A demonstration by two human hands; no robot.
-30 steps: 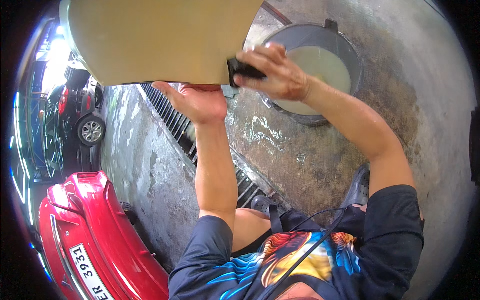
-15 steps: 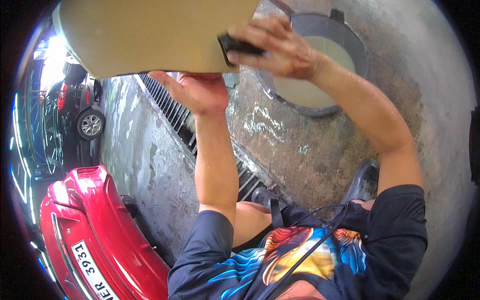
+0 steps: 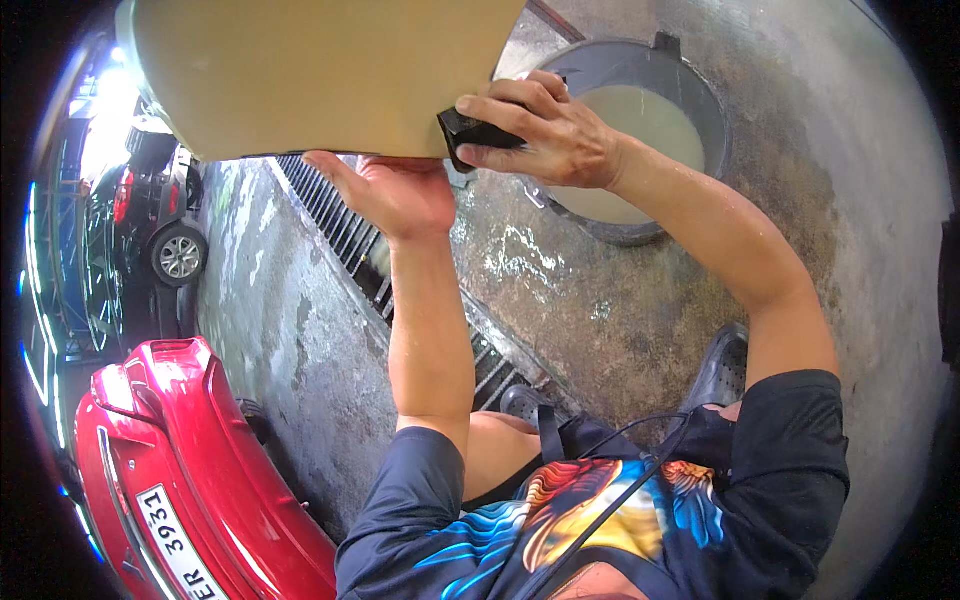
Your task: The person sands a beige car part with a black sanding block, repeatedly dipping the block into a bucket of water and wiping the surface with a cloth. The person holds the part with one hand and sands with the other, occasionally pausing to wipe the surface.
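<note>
A large curved tan panel (image 3: 300,70) fills the top of the view. Under its lower edge sits my left hand (image 3: 405,200), palm up, holding it from beneath, with fingertips partly hidden by the panel. My right hand (image 3: 545,140) grips a black block (image 3: 458,135) at the panel's lower right corner, fingers wrapped over the block and thumb along its lower side. Behind the right hand stands a dark plastic tub (image 3: 700,120) of cloudy liquid (image 3: 650,130) on the floor.
A metal drain grate (image 3: 330,225) crosses the wet concrete floor (image 3: 640,310) diagonally below the panel. At left are a dark car (image 3: 150,250) and, lower down, a red car's rear (image 3: 200,450). My shoes (image 3: 730,355) stand near the grate and tub.
The panel and both hands rose a little half a second ago and are now lower again, with the block still in my right hand at the panel's corner.
</note>
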